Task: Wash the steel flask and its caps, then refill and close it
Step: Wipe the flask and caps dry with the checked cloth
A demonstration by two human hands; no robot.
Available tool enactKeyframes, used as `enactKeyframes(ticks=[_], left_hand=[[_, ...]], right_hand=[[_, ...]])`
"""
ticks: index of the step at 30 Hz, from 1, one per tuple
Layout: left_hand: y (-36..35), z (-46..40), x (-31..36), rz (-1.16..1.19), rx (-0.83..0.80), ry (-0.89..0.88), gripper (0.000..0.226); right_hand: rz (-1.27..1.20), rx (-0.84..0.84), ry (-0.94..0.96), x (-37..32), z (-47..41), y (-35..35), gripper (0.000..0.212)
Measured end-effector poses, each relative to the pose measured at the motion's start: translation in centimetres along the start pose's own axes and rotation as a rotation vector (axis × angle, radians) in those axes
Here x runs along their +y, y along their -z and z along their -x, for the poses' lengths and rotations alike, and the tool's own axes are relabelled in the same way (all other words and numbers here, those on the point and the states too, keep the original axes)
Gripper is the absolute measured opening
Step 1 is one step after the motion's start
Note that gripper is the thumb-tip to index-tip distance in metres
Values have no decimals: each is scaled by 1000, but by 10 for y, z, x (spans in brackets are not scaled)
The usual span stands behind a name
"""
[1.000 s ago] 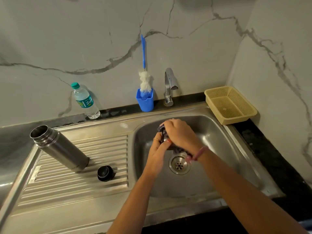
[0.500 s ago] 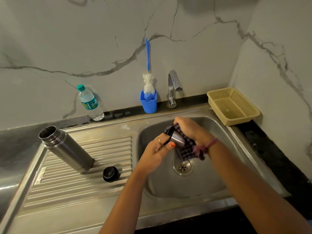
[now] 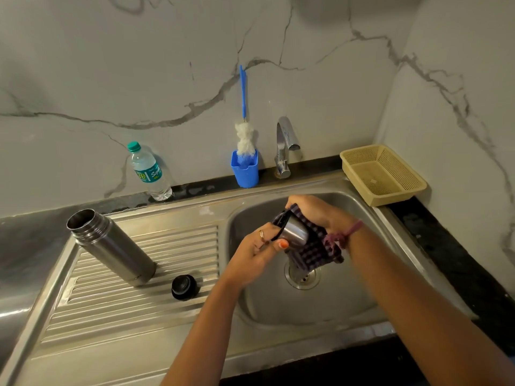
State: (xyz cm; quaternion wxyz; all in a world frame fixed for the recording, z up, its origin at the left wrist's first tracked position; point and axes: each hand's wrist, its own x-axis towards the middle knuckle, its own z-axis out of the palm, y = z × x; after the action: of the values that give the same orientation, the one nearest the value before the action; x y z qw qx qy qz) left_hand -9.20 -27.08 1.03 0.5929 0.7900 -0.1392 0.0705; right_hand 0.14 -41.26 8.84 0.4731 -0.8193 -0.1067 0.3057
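Observation:
The open steel flask (image 3: 111,246) stands on the ribbed drainboard (image 3: 83,307), left of the sink basin (image 3: 328,307). A black inner cap (image 3: 184,287) lies on the drainboard beside the flask's base. Over the basin, my left hand (image 3: 256,252) grips the steel cup cap (image 3: 294,233) by its rim. My right hand (image 3: 315,211) holds a dark checked cloth (image 3: 312,252) wrapped round the cap's far side. The cloth hangs down above the drain (image 3: 302,275).
A tap (image 3: 285,146) stands behind the basin, no water running. A blue holder with a bottle brush (image 3: 245,162) stands to its left, and a plastic water bottle (image 3: 149,172) leans at the wall. A yellow basket (image 3: 383,174) sits at the back right corner.
Both hands rose from low over the drain, and the steel cap with the checked cloth around it now shows between them. The flask and black cap stayed put.

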Motion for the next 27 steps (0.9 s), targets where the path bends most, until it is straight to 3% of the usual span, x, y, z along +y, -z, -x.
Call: enactKeyframes(ticks=[3, 7, 12, 14, 17, 20, 22, 25, 27], left_hand=[[2, 0, -4, 16, -35, 51, 22], [-1, -4, -2, -7, -60, 138, 30], [-32, -9, 14, 183, 212, 268, 15], [-42, -9, 14, 258, 324, 291, 19], [-47, -3, 14, 309, 342, 218, 19], [-41, 1, 8, 359, 299, 195, 28], [-33, -2, 3, 282, 293, 203, 30], [-25, -8, 3, 138, 277, 203, 33], [-23, -9, 7, 159, 268, 204, 30]], right_hand=[[8, 67, -14, 6, -2, -3, 35], [68, 312, 35, 17, -2, -19, 44], [8, 522, 192, 20, 4, -39, 35], [46, 476, 126, 19, 1, -39, 35], [-198, 165, -147, 15, -6, -22, 34], [-380, 65, -147, 15, -8, -10, 36], [-296, 186, -74, 14, -2, -19, 36], [-51, 512, 182, 18, 9, -40, 31], [27, 599, 251, 19, 11, -44, 29]])
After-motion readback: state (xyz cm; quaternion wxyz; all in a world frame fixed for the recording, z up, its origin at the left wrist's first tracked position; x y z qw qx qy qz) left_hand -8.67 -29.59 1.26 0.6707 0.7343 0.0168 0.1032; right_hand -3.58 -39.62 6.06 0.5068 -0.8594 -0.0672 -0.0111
